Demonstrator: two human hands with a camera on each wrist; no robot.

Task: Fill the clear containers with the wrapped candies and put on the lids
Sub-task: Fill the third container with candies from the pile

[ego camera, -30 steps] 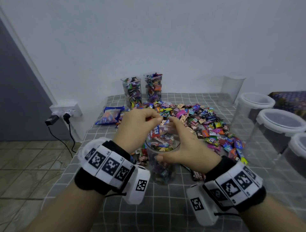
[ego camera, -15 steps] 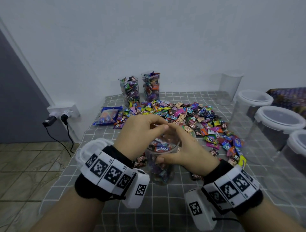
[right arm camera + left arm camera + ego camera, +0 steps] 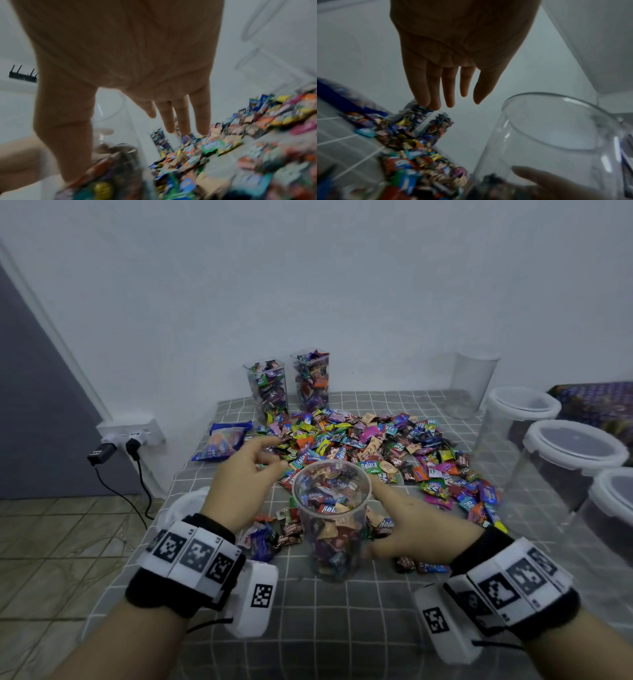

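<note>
A round clear plastic cup (image 3: 331, 518) stands upright on the grey checked tablecloth (image 3: 342, 621), near the front edge. It is nearly full of small wrapped candies in shiny coloured paper, and it has no lid on.

The left hand (image 3: 241, 487) is just to the left of the cup. Its fingers are straight and loose, and it holds nothing. In the left wrist view the fingers (image 3: 435, 94) point out over the candies and do not touch the cup (image 3: 556, 135).

The right hand (image 3: 414, 529) is just to the right of the cup. Its fingers are spread out straight and it holds nothing either. The thumb lies close to the side of the cup, but I cannot tell if it touches. The right wrist view is blurry, yet the palm (image 3: 128, 60) looks flat and open.

Behind the cup lies a big pile of loose wrapped candies (image 3: 387, 450), and it spreads to the right. A few more candies lie right beside the bottom of the cup.

Far behind the cup, by the white wall, stand two tall clear containers (image 3: 269, 390) full of candies, side by side with no lids.

To the right of the cup, well apart, are an empty clear cup (image 3: 474, 385) and three big clear tubs with white lids (image 3: 575, 446).

Left of the pile lies a blue candy bag (image 3: 224, 443).
</note>
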